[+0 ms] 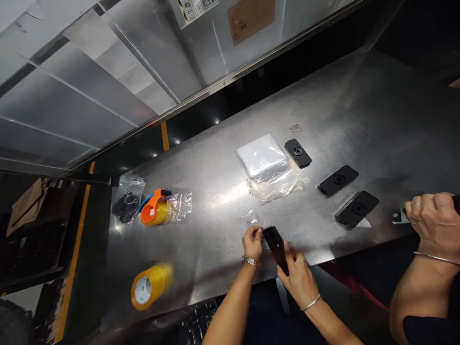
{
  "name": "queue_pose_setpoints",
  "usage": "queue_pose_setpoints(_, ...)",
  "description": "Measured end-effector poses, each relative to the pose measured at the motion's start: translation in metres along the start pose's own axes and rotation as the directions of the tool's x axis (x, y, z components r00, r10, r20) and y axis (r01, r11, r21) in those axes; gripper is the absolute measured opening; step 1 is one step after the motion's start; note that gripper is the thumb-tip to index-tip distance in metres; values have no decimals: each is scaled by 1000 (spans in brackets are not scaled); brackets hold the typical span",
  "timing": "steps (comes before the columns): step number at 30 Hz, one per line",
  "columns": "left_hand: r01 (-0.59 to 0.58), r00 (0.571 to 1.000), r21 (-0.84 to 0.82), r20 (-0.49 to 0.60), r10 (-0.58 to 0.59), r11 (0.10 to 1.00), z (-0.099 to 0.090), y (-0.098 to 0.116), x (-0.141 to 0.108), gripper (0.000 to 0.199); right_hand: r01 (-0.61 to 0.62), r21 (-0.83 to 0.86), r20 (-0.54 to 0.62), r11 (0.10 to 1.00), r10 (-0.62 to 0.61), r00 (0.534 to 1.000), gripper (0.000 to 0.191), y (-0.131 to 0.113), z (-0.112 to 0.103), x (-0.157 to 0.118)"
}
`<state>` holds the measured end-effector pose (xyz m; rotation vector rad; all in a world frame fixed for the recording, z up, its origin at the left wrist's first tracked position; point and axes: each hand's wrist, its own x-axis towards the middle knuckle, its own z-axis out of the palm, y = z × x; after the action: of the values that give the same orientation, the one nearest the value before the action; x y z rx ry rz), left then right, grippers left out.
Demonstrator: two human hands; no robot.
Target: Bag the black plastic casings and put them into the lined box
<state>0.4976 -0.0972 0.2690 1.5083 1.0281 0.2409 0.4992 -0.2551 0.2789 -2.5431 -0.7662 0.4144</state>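
- The left hand (252,243), a metal link bracelet at its wrist, has its fingertips (254,231) pressed together, pinching a wisp of clear film (254,217) just beside the upper end of the black rectangular plate (276,249).
- The right hand (298,281) grips the plate's lower part between thumb and fingers; the plate is tilted, just above the table's front edge.
- Three more black plates with round centres (338,180) lie in a loose row on the stainless steel table (388,117), near a stack of clear plastic bags (264,155).
- To the left lie a zip bag of black parts (127,200), an orange tape dispenser (154,210) and a roll of yellowish tape (151,286).
- A co-worker's hand (436,225), curled and wearing a ring, reaches in at the right edge, near small black pieces (396,216).
- The table's brushed top is scuffed and shines under the lights, with a steel rim along its back edge.
- Behind it rise reflective metal panels (72,96) bearing a brown label (250,20).
- A yellow floor stripe (74,258) runs below on the left.
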Motion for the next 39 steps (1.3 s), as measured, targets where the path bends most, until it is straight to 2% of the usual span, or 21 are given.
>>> queue_pose_setpoints(5,-40,998,-26,-57,39,999,-2,0,-6,26,30,-69,-12,997,-31,999,63,-3,-2,3)
queue_pose_setpoints(11,-46,986,4,-163,46,999,1,0,-11,34,21,-30,7,999,-21,1000,65,-10,0,5)
queue_pose_setpoints(14,-7,964,71,-264,25,997,3,-1,-10,37,20,28,18,999,-20,1000,63,-12,1,7)
queue_pose_setpoints(17,66,947,133,-320,-20,989,2,-1,-9,32,16,69,26,997,-18,1000,62,-13,2,8)
queue_pose_setpoints(22,129,949,163,-307,-74,978,-5,1,-7,33,6,153,15,988,-8,1000,55,-16,6,8)
queue_pose_setpoints(27,146,958,111,-263,-112,983,-4,3,-6,41,13,208,-31,978,-6,999,51,-23,12,10)
queue_pose_setpoints(39,198,947,-225,-207,-245,954,6,6,-2,50,39,167,-75,985,-27,997,55,-31,14,12)
